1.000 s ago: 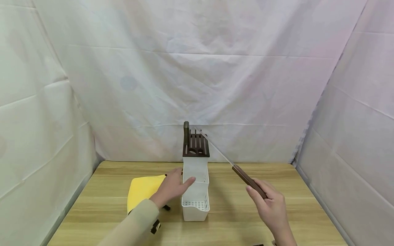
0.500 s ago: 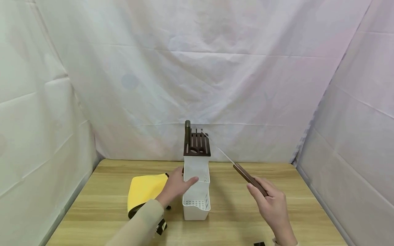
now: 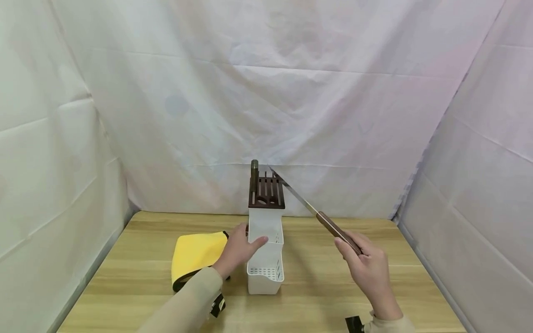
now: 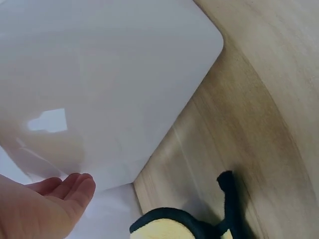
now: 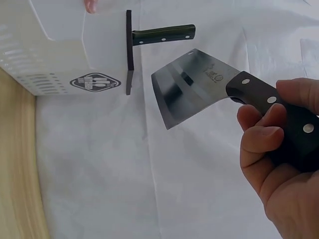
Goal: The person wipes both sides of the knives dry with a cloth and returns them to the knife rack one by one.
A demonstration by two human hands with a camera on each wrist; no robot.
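A white knife holder (image 3: 262,222) with a dark brown slotted top (image 3: 276,196) stands at the middle of the table. One dark-handled knife (image 3: 254,171) sits in its left slot. My left hand (image 3: 240,249) holds the holder's left side, thumb over the rim of the upper compartment, fingers against the outer wall. My right hand (image 3: 368,266) grips the brown, riveted handle of a cleaver (image 5: 194,87). In the head view its blade slants up and left, the tip overlapping the slotted top's right back corner. The right wrist view shows the blade apart from that top.
Left of the holder lies a yellow cloth (image 3: 195,254) with dark edging, partly behind my left forearm. Wood-grain table (image 3: 316,286) surrounds the holder. White sheets (image 3: 266,101) hang behind and on both sides. Black straps (image 3: 354,323) show at the wrists.
The cleaver has turned a little, showing more of its blade face, and its tip stands slightly higher. My left hand stays on the knife holder. The head view has shifted slightly.
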